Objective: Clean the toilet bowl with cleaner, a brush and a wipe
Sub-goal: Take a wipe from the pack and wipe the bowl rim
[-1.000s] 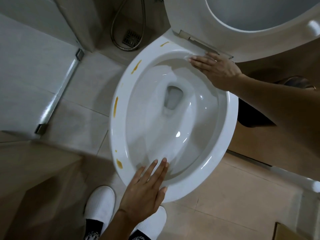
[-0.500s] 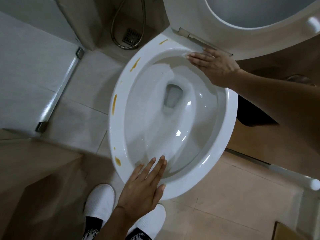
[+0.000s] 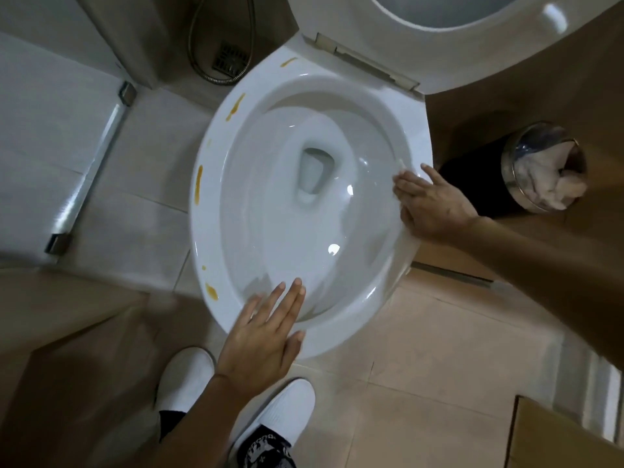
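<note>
The white toilet bowl [image 3: 410, 130] fills the middle of the view, with its seat and lid [image 3: 337, 25] lifted at the top. Orange-yellow stains [image 3: 199, 184] dot the left side of the rim. My right hand [image 3: 432, 204] lies flat on the right rim with straight fingers, pressing a thin white wipe [image 3: 401, 164]; only the wipe's edge shows past the fingertips. On the front rim rests my left hand [image 3: 263, 336], its fingers straight and spread, holding nothing. No brush or cleaner bottle is in view.
A round metal bin [image 3: 543, 167] holding white crumpled paper stands right of the bowl. A floor drain [image 3: 229, 57] and a shower hose lie behind it at the left. My white shoes [image 3: 185, 376] stand at the bowl's front. A cardboard box [image 3: 557, 437] sits at the lower right.
My right hand has slid with the wipe from the back of the rim, near the seat hinge, round to the right side. The left hand stays on the front rim.
</note>
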A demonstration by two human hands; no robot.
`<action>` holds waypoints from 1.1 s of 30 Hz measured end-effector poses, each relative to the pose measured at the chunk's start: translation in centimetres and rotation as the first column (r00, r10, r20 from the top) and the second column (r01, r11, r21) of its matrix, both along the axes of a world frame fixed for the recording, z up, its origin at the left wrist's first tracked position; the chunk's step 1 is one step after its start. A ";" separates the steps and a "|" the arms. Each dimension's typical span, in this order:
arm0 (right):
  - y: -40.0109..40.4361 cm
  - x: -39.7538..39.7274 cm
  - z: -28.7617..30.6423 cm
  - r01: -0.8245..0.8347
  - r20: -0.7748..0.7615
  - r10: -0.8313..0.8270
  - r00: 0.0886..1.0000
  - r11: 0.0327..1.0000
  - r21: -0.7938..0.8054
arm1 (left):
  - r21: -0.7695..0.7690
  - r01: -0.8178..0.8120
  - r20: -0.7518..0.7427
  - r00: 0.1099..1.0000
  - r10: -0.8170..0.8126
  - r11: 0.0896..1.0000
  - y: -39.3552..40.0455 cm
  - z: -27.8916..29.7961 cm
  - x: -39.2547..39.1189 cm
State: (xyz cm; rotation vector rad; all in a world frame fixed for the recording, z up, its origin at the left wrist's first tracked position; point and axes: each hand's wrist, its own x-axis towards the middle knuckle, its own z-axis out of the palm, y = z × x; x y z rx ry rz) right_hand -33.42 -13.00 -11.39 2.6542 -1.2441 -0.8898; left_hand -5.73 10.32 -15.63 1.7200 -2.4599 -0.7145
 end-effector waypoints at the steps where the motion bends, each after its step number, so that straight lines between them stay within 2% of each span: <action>1: 1.3 -0.1 -0.3 0.019 0.043 -0.019 0.999 1.000 0.012 | 0.000 -0.001 0.007 1.000 0.001 1.000 0.0 0.0 0.0; 7: 9.1 1.1 -0.7 0.100 0.228 -0.109 0.968 0.994 0.052 | -0.009 -0.004 0.031 1.000 0.004 1.000 0.1 0.0 0.0; 11: 14.6 2.5 -1.0 0.194 0.278 -0.235 0.931 0.967 0.165 | -0.027 0.014 0.057 0.998 -0.012 1.000 0.1 -0.1 0.1; 13: 16.4 2.1 -1.1 0.194 0.298 -0.244 0.923 0.963 0.186 | -0.035 0.021 0.059 0.998 -0.019 0.999 0.1 -0.2 0.1; 16: 15.5 0.6 -1.2 0.199 0.269 -0.238 0.933 0.966 0.164 | -0.040 0.023 0.063 0.998 -0.020 0.999 0.2 -0.4 0.2; 22: 13.0 -1.0 -1.5 0.319 0.265 -0.333 0.905 0.943 0.097 | -0.041 0.028 0.067 0.997 -0.026 0.999 0.2 -0.5 0.2; 28: 17.8 1.3 -1.9 0.395 0.327 -0.424 0.844 0.906 0.154 | -0.022 0.056 0.109 0.993 -0.054 0.998 0.2 -0.3 0.4; 33: 21.8 4.6 -2.2 0.499 0.389 -0.526 0.756 0.848 0.178 | -0.013 0.080 0.138 0.987 -0.077 0.997 0.2 0.0 0.7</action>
